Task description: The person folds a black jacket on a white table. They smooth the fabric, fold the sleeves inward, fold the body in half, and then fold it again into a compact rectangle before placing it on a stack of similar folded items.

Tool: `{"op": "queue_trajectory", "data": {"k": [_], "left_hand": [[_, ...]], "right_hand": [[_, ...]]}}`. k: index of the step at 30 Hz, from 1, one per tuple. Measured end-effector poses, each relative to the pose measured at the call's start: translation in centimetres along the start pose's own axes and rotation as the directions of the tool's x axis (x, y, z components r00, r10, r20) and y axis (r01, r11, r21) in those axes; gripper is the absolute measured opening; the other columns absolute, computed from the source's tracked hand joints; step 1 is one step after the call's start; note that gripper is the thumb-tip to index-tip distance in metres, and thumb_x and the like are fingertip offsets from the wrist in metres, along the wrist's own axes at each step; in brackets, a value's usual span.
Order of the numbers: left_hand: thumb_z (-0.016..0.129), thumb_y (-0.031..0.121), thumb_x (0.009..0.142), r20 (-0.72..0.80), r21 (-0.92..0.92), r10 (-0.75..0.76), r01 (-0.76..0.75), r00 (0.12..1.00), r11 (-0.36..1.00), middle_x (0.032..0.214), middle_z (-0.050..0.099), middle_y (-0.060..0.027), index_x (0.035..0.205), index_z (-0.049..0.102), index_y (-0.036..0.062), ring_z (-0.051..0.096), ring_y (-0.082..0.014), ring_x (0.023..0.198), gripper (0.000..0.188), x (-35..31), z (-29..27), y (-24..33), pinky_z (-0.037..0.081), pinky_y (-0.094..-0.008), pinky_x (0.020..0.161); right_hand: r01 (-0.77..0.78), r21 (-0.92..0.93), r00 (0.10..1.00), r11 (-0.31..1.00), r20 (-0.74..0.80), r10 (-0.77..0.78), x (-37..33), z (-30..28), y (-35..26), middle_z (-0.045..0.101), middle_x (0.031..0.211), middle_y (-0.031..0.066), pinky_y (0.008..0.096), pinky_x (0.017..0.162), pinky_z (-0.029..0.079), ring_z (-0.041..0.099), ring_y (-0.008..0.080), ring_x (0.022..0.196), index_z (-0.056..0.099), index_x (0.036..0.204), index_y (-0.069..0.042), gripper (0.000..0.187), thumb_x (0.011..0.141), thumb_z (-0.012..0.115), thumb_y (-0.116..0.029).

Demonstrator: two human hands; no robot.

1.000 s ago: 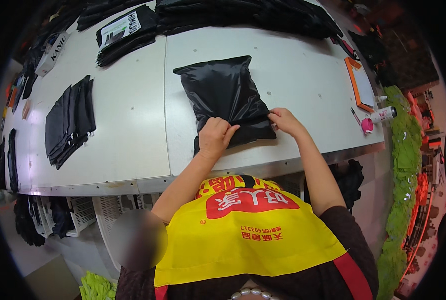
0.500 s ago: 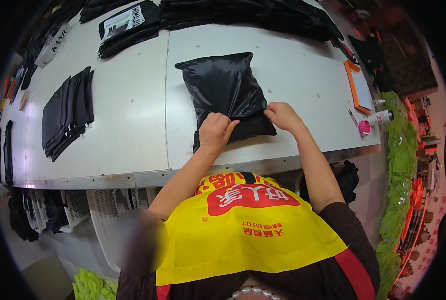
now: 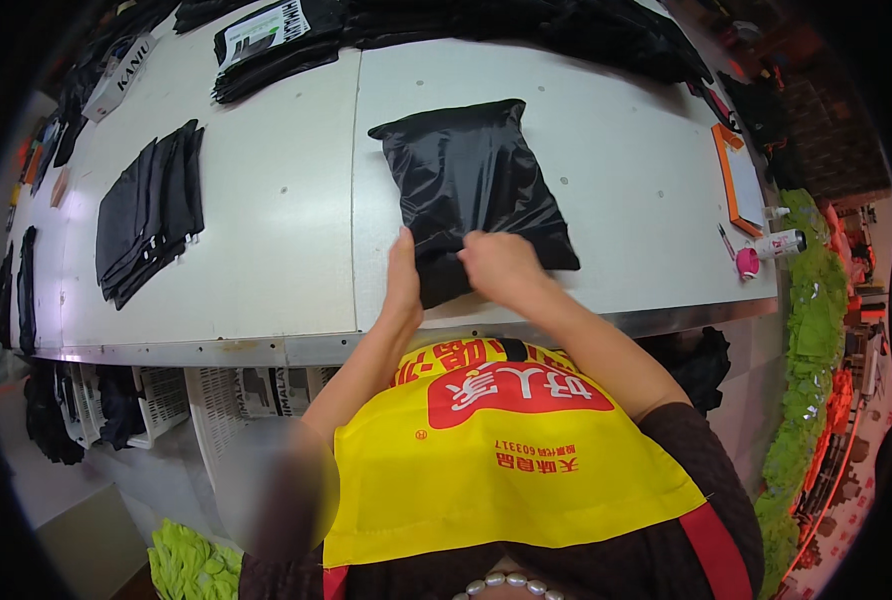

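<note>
Head view: bunched right fingers point(image 3: 478, 252) touch black bag point(image 3: 476, 175), left fingers point(image 3: 403, 256) its edge; grips unclear, table point(image 3: 646, 145) bare rightward.

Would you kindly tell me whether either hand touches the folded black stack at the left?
No, the left hand and the right hand are both at the black bag, apart from that stack.

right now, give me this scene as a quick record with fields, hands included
surface: white table
centre: glossy black plastic bag, lying on the table
left hand: against the bag's near left edge
right hand: on the bag's near part, exact grip unclear
table left: overlapping folded black pieces
table right: orange-edged box
worn: yellow apron
</note>
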State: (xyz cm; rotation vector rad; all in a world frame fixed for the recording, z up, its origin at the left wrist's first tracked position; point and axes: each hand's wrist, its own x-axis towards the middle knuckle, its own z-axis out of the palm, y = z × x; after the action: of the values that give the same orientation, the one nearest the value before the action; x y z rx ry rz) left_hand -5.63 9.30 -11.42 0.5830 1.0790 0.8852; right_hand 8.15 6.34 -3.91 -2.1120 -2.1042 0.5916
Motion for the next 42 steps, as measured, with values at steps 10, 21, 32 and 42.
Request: {"op": "queue_trajectory", "data": {"k": [10, 21, 32, 42], "left_hand": [[0.069, 0.045, 0.077, -0.017, 0.118, -0.218, 0.218, 0.976, 0.969, 0.107, 0.058, -0.0074, 0.125, 0.039, 0.0042, 0.058, -0.0177, 0.092, 0.07, -0.5, 1.6, -0.7, 0.048, -0.0379, 0.077], [0.062, 0.027, 0.085, 0.203, 0.252, 0.195, -0.244, 0.96, 0.937, 0.083, 0.057, -0.0064, 0.123, 0.04, -0.0022, 0.055, -0.0104, 0.062, 0.053, -6.6, 7.7, 6.8, 0.048, -0.0234, 0.052], [0.053, 0.061, 0.078, 0.477, 0.877, 0.615, -0.388, 0.628, -0.284, 0.143, 0.035, -0.0132, 0.137, 0.039, 0.0152, 0.025, -0.0328, 0.135, 0.076, -6.8, 3.4, -4.7, 0.014, -0.0667, 0.101], [0.066, 0.054, 0.072, -0.173, 0.93, 0.613, -0.077, 0.771, 0.36, 0.145, 0.022, -0.023, 0.142, 0.023, 0.001, 0.018, -0.0378, 0.135, 0.098, -10.2, -3.0, -2.2, 0.022, -0.0519, 0.104]], "right_hand": [[0.294, 0.215, 0.955, 0.931, -0.03, -0.294, -2.8, -0.5, 3.0, 0.063, 0.099, 0.0156, 0.0402, 0.078, 0.048, 0.061, 0.0319, 0.093, 0.06, 0.096, -0.003, 0.028, 0.076, 0.067, -0.02], [0.388, 0.596, 0.907, 0.704, -0.384, -0.174, -3.4, -1.6, 12.1, 0.055, 0.122, 0.0151, 0.0339, 0.094, 0.044, 0.055, 0.0263, 0.111, 0.045, 0.129, -0.004, 0.07, 0.065, 0.075, -0.001], [-0.315, 0.733, 0.924, 0.602, 0.383, 0.017, -1.6, 2.4, 15.7, 0.057, 0.102, 0.0051, 0.0305, 0.075, 0.046, 0.054, 0.0127, 0.088, 0.049, 0.119, -0.002, 0.044, 0.091, 0.053, -0.035], [-0.347, 0.778, 0.916, 0.524, 0.402, 0.01, -5.6, 3.8, 13.5, 0.053, 0.119, 0.0101, 0.0362, 0.079, 0.047, 0.055, 0.0227, 0.101, 0.04, 0.129, -0.006, 0.053, 0.087, 0.06, -0.032]]}}
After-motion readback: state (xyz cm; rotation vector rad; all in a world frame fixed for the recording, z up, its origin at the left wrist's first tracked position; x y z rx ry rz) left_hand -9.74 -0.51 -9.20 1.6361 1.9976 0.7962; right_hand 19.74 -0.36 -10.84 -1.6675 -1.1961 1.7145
